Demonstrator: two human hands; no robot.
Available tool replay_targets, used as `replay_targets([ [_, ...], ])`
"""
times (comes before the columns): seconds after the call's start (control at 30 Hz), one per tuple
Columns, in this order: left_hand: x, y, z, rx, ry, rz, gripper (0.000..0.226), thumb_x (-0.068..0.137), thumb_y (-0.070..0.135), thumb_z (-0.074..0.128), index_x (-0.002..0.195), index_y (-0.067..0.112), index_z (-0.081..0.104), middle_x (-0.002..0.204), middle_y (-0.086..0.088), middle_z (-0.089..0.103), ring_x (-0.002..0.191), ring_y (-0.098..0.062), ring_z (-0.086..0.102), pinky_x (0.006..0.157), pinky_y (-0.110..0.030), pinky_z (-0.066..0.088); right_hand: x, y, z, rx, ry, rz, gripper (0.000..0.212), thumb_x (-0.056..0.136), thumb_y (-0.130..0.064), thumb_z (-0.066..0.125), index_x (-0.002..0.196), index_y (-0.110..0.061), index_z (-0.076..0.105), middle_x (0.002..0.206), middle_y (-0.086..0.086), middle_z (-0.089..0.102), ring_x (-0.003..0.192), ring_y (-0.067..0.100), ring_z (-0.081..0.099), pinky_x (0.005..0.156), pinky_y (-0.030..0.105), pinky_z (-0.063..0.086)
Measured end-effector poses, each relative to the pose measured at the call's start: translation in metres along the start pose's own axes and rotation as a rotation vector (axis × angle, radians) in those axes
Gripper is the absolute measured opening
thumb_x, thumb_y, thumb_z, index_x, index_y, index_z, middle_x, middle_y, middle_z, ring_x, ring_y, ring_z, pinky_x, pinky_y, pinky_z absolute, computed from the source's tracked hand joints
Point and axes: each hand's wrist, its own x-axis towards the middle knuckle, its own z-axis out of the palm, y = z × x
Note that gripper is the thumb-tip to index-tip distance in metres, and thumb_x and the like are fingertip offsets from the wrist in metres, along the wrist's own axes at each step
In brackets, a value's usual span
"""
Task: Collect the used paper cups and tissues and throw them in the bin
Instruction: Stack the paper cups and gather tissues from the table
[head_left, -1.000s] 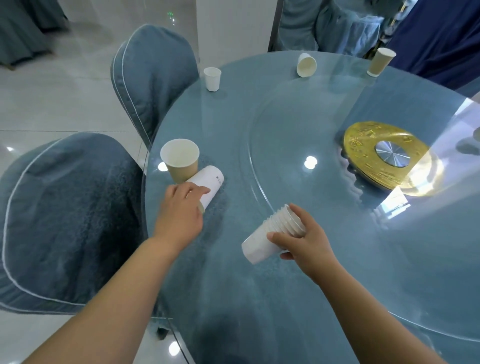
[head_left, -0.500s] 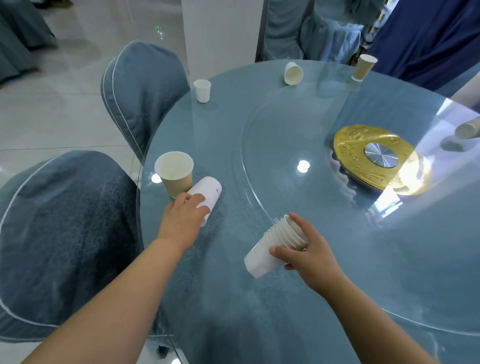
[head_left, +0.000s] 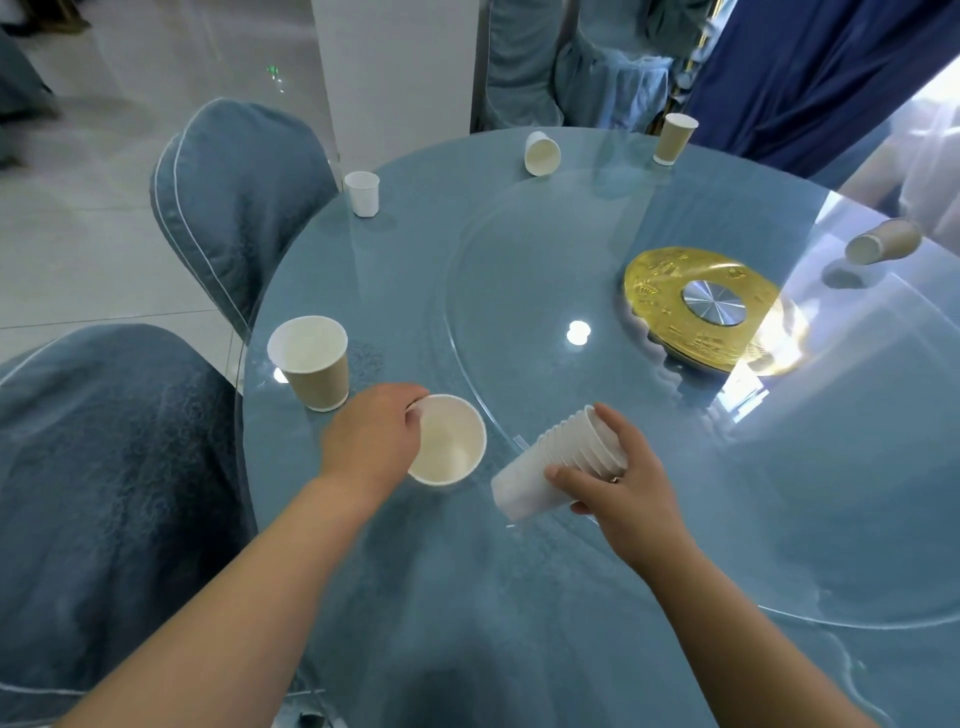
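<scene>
- The left hand (head_left: 371, 441) has its fingers curled over the near rim of a single white cup (head_left: 449, 441). The cup's mouth is turned up toward the camera, low over the glass table (head_left: 519, 597) near its seven-o'clock edge. Whether the cup rests on the glass or is lifted, I cannot tell.
- The right hand (head_left: 618, 483) wraps thumb and fingers round a stack of white cups (head_left: 556, 462). The stack is tilted, with rims toward two o'clock and base toward eight o'clock, just beside the single cup.
- The step in hand looks like nesting the two. The easy way would be to line up the axes first, then slide the stack's base straight into the open mouth.
- The left fingertips sit at the rim — they should move down the outer wall, or they may get pinched.
- Push lightly, since thin paper buckles and a jammed cup skews the stack.
- Still to collect:
  - an upright brown cup (head_left: 311, 364), close at ten o'clock of the left hand
  - a small white cup (head_left: 362, 193) at eleven o'clock on the table
  - a tipped cup (head_left: 542, 152) at twelve
  - a far brown cup (head_left: 674, 137) at one
  - a fallen brown cup (head_left: 883, 241) at three
- No bin or tissue is in view.
</scene>
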Motion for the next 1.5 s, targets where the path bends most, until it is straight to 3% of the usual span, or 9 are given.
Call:
replay_targets([
  [0.33, -0.028, 0.019, 0.022, -0.091, -0.180, -0.168, 0.023, 0.087, 0.019, 0.053, 0.100, 0.029, 0.069, 0.099, 0.009, 0.069, 0.092, -0.020, 0.062, 0.076, -0.029, 0.049, -0.003, -0.028, -0.023, 0.096, 0.132, -0.258, 0.072, 0.060, -0.022, 0.080, 0.119, -0.050, 0.049, 0.105, -0.021, 0.058, 0.090, 0.006, 0.061, 0.075, 0.034, 0.057],
  [0.57, -0.040, 0.013, 0.032, -0.420, -0.271, -0.217, 0.016, 0.091, 0.031, 0.059, 0.088, 0.025, 0.074, 0.082, 0.010, 0.071, 0.077, -0.011, 0.064, 0.076, -0.032, 0.051, -0.009, -0.015, 0.006, -0.186, -0.038, -0.282, 0.085, 0.068, -0.015, 0.084, 0.129, -0.054, 0.039, 0.120, -0.020, 0.050, 0.106, -0.012, 0.049, 0.077, 0.002, 0.042],
  [0.7, -0.046, 0.008, 0.030, -0.591, -0.280, -0.284, 0.020, 0.093, 0.021, 0.057, 0.080, 0.020, 0.072, 0.077, 0.000, 0.071, 0.062, -0.014, 0.058, 0.068, -0.031, 0.052, -0.011, 0.000, 0.024, -0.494, -0.275, -0.229, 0.088, 0.073, -0.029, 0.079, 0.140, -0.052, 0.027, 0.124, -0.016, 0.040, 0.107, -0.005, 0.044, 0.091, 0.017, 0.041],
  [0.8, -0.046, -0.003, 0.026, -0.564, -0.225, -0.328, 0.019, 0.094, 0.026, 0.056, 0.081, 0.019, 0.069, 0.084, -0.006, 0.071, 0.061, -0.018, 0.060, 0.064, -0.028, 0.047, -0.009, 0.012, 0.030, -0.643, -0.391, -0.173, 0.092, 0.074, -0.038, 0.078, 0.146, -0.045, 0.022, 0.145, -0.009, 0.026, 0.134, 0.011, 0.029, 0.108, 0.026, 0.031],
  [0.9, -0.043, -0.018, 0.018, -0.529, -0.101, -0.360, 0.018, 0.092, 0.030, 0.058, 0.075, 0.026, 0.064, 0.077, 0.001, 0.067, 0.068, -0.017, 0.059, 0.067, -0.029, 0.045, -0.009, 0.017, 0.032, -0.688, -0.463, -0.134, 0.099, 0.070, -0.043, 0.081, 0.146, -0.047, 0.017, 0.152, -0.009, 0.010, 0.141, 0.016, 0.016, 0.114, 0.034, 0.026],
  [1.0, -0.036, -0.031, 0.004, -0.434, 0.041, -0.341, 0.004, 0.090, 0.030, 0.060, 0.092, 0.028, 0.063, 0.096, 0.007, 0.062, 0.076, -0.010, 0.056, 0.074, -0.029, 0.043, -0.010, 0.020, 0.036, -0.745, -0.474, -0.147, 0.100, 0.069, -0.039, 0.082, 0.145, -0.048, 0.018, 0.153, -0.009, 0.004, 0.140, 0.019, 0.019, 0.110, 0.034, 0.031],
  [1.2, -0.006, -0.042, -0.017, -0.261, 0.271, -0.376, 0.056, 0.081, 0.029, 0.073, 0.130, 0.023, 0.045, 0.132, -0.007, 0.032, 0.124, -0.030, 0.029, 0.094, -0.032, 0.035, 0.000, 0.013, 0.042, -0.685, -0.316, -0.125, 0.079, 0.074, -0.032, 0.077, 0.138, -0.045, 0.033, 0.135, -0.008, 0.030, 0.116, 0.014, 0.044, 0.089, 0.024, 0.039],
  [1.4, 0.030, -0.067, -0.013, -0.124, 0.066, -0.528, 0.089, 0.072, 0.049, 0.076, 0.144, 0.035, 0.026, 0.150, -0.007, 0.002, 0.134, -0.036, 0.011, 0.106, -0.050, 0.034, 0.013, -0.015, 0.041, -0.470, -0.195, -0.095, 0.075, 0.072, -0.029, 0.080, 0.133, -0.044, 0.040, 0.123, -0.010, 0.037, 0.100, 0.009, 0.047, 0.068, 0.017, 0.039],
  [1.5, 0.042, -0.079, -0.005, -0.045, -0.030, -0.533, 0.075, 0.076, 0.052, 0.072, 0.139, 0.026, 0.040, 0.151, -0.011, 0.010, 0.133, -0.039, 0.015, 0.107, -0.050, 0.033, 0.018, -0.028, 0.040, -0.424, -0.160, -0.113, 0.076, 0.070, -0.027, 0.082, 0.131, -0.044, 0.041, 0.121, -0.011, 0.039, 0.099, 0.007, 0.046, 0.081, 0.023, 0.036],
])
